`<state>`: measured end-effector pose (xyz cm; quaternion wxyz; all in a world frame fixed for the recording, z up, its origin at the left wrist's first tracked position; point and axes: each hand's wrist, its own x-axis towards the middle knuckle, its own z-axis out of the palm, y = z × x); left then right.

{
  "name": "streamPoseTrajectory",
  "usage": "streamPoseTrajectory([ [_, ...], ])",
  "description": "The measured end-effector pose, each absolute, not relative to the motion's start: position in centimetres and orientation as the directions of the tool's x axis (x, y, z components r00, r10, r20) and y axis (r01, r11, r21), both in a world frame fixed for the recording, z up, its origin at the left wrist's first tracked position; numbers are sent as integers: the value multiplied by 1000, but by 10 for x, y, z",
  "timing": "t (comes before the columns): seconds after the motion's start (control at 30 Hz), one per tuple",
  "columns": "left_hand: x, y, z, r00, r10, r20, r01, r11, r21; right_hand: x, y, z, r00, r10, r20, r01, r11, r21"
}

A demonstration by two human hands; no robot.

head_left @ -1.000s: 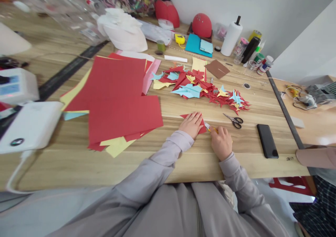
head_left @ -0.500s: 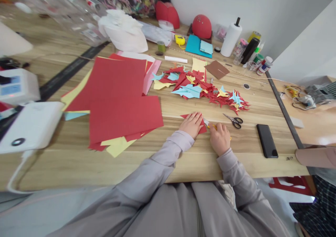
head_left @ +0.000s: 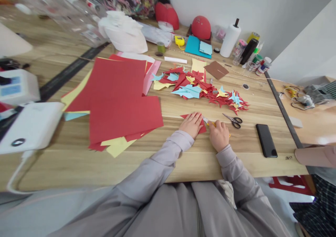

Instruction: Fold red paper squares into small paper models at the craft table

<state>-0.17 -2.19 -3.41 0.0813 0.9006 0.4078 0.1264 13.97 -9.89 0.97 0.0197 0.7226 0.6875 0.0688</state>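
Observation:
Lying flat with its fingers stretched out, my left hand (head_left: 191, 125) presses a small red paper triangle (head_left: 202, 128) onto the table. Just to the right, my right hand (head_left: 219, 135) is wrapped round a yellow-handled cutter (head_left: 211, 124). The cutter's pale blade points left and touches or nearly touches the edge of the red paper. Beyond both hands lies a long pile of folded red, blue and yellow paper pieces (head_left: 207, 87). Black-handled scissors (head_left: 236, 122) rest to the right of my right hand.
Large red sheets (head_left: 123, 90) over yellow ones lie at the left. A black phone (head_left: 266, 140) and a pink cup (head_left: 315, 156) are at the right. Bottles (head_left: 264, 66), a white roll (head_left: 230, 41) and red pincushions (head_left: 201, 27) stand at the back. A white device (head_left: 31, 126) sits far left.
My right hand and the cutter have moved very slightly left, towards the red paper. My left hand stays in place on the paper.

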Motion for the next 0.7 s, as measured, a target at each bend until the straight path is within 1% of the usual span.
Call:
streamPoseTrajectory([
  [0.2,-1,-23,-29,637,761,123,725,-646,238,140,-95,8,41,995,89,991,-52,122],
  [0.47,-2,-22,-30,641,753,148,716,-656,238,139,-91,9,54,994,93,992,-64,110],
  [0.7,-2,-22,-28,642,755,132,721,-654,231,135,-84,10,56,996,76,991,-64,113],
])
